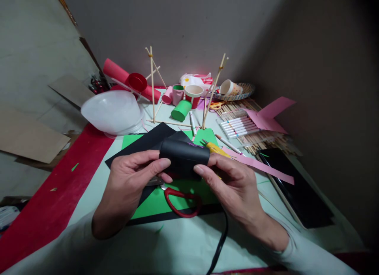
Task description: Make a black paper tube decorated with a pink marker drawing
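Observation:
Both hands hold a black paper roll [184,157] over the table, lying sideways. My left hand [130,184] pinches its left end with thumb and fingers. My right hand [233,184] grips its right end, fingers curled round it. Under the hands lie green paper [156,202] and black paper [148,143]. Red-handled scissors [181,204] rest on the green sheet just below the roll. A yellow tool [215,148] lies right behind my right hand.
A white bowl [111,111] sits at back left. Two stick frames [152,85] stand behind the papers, with paper cups [194,94], a green tube [181,110] and a pink roll [118,72]. White markers [238,127], pink paper strips [257,164] and a dark tablet [293,188] lie right. A black cable [220,239] runs toward me.

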### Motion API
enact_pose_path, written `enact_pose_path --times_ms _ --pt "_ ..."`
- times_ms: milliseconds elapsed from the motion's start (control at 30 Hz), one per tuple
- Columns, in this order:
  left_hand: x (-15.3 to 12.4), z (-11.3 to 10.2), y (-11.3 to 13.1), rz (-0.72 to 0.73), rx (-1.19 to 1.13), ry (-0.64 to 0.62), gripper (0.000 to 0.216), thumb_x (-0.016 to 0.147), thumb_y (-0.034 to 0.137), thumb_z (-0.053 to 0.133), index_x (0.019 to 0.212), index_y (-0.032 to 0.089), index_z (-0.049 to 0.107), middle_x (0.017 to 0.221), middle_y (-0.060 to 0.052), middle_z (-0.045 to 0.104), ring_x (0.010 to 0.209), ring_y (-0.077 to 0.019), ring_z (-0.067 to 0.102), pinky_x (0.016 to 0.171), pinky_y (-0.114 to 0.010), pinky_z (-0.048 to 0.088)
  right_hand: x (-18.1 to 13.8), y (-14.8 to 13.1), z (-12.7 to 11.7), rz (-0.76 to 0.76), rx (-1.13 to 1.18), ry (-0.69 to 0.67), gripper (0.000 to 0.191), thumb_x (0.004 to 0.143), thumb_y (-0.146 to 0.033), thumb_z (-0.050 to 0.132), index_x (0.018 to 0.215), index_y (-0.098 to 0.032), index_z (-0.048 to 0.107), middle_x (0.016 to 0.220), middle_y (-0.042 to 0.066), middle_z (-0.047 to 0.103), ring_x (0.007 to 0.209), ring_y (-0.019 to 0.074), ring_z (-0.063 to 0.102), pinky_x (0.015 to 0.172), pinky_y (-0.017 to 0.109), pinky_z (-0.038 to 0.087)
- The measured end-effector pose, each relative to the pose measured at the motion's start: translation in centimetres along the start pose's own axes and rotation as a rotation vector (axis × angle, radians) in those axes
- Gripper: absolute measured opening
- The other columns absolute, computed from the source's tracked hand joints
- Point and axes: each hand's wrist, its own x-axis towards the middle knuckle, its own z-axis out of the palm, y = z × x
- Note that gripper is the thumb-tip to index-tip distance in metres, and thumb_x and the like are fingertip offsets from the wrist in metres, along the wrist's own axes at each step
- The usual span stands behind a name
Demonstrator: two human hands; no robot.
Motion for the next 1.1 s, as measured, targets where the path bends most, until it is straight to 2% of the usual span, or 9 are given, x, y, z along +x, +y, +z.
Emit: enact_pose_path --times_ms 167,233,300,400,500,633,767,933,1100 --pt "0.6 0.3 0.4 -0.107 -0.147 -0.020 0.023 0.063 0.030 0.095 0.070 0.016 0.079 0.064 0.000 0.068 0.050 -0.0131 0.068 0.050 -0.018 0.056 0.1 -0.3 -0.3 0.040 0.041 -0.056 0.033 0.093 -0.023 0.069 0.063 -0.020 0.054 0.056 -0.006 0.045 0.050 0.0085 0.040 0.053 0.024 0.037" --pt "1.1 0.1 0.3 -0.126 -0.200 -0.050 0.025 0.061 0.030 0.097 0.070 0.015 0.078 0.067 0.001 0.068 0.050 -0.0112 0.067 0.050 -0.016 0.055 0.4 -0.4 -0.9 0.073 0.096 -0.086 0.031 0.098 -0.029 0.063 0.068 -0.020 0.062 0.058 -0.004 0.051 0.052 0.0098 0.045 0.051 0.024 0.037" --pt "1.7 -0.2 0.2 -0.140 -0.240 -0.080 0.027 0.060 0.030 0.098 0.070 0.015 0.077 0.069 0.001 0.067 0.051 -0.0100 0.066 0.051 -0.015 0.055 0.8 -0.2 -1.7 0.118 0.152 -0.050 0.029 0.101 -0.035 0.059 0.080 -0.020 0.073 0.065 -0.001 0.063 0.056 0.0117 0.052 0.052 0.025 0.039" --pt "2.4 -0.7 -0.1 -0.195 -0.287 -0.083 0.031 0.056 0.027 0.100 0.070 0.014 0.076 0.070 0.001 0.067 0.052 -0.0092 0.064 0.050 -0.015 0.055 1.6 0.4 -2.9 0.170 0.239 0.068 0.029 0.102 -0.041 0.060 0.090 -0.022 0.078 0.078 0.002 0.073 0.061 0.0124 0.055 0.053 0.025 0.041" --pt "2.9 -1.1 -0.2 -0.234 -0.321 -0.086 0.031 0.057 0.024 0.100 0.074 0.013 0.077 0.075 -0.001 0.068 0.057 -0.0091 0.061 0.050 -0.015 0.056 2.2 1.2 -3.5 0.179 0.315 0.129 0.029 0.101 -0.043 0.063 0.087 -0.023 0.079 0.077 0.001 0.074 0.060 0.0117 0.051 0.052 0.025 0.039" --pt "3.0 -1.4 0.0 -0.242 -0.311 -0.091 0.020 0.066 0.021 0.093 0.079 0.015 0.078 0.084 -0.005 0.070 0.069 -0.0132 0.063 0.058 -0.019 0.060 2.4 1.4 -3.5 0.182 0.333 0.127 0.029 0.099 -0.045 0.065 0.087 -0.022 0.078 0.076 0.002 0.074 0.059 0.0123 0.051 0.053 0.026 0.040" --pt "2.9 -1.4 0.4 -0.257 -0.339 -0.068 0.017 0.069 0.016 0.089 0.078 0.015 0.075 0.081 -0.003 0.069 0.068 -0.0119 0.063 0.056 -0.018 0.059 2.5 1.2 -3.6 0.154 0.288 0.128 0.031 0.101 -0.043 0.061 0.086 -0.020 0.077 0.076 0.001 0.073 0.059 0.0116 0.051 0.055 0.027 0.041" --pt "2.7 -1.0 1.1 -0.264 -0.394 -0.001 0.025 0.061 0.005 0.090 0.075 0.013 0.072 0.074 0.002 0.068 0.059 -0.0082 0.060 0.044 -0.014 0.053 2.8 1.5 -3.4 0.130 0.257 0.086 0.029 0.102 -0.035 0.059 0.084 -0.018 0.074 0.077 0.001 0.073 0.062 0.0107 0.053 0.056 0.026 0.040" --pt "2.3 -0.7 1.1 -0.206 -0.308 0.016 0.040 0.044 0.020 0.102 0.070 0.013 0.072 0.067 0.003 0.068 0.052 -0.0074 0.060 0.042 -0.014 0.051 2.7 1.6 -2.9 0.117 0.177 0.028 0.020 0.100 -0.028 0.061 0.090 -0.016 0.072 0.080 0.000 0.072 0.067 0.0103 0.057 0.061 0.025 0.042"
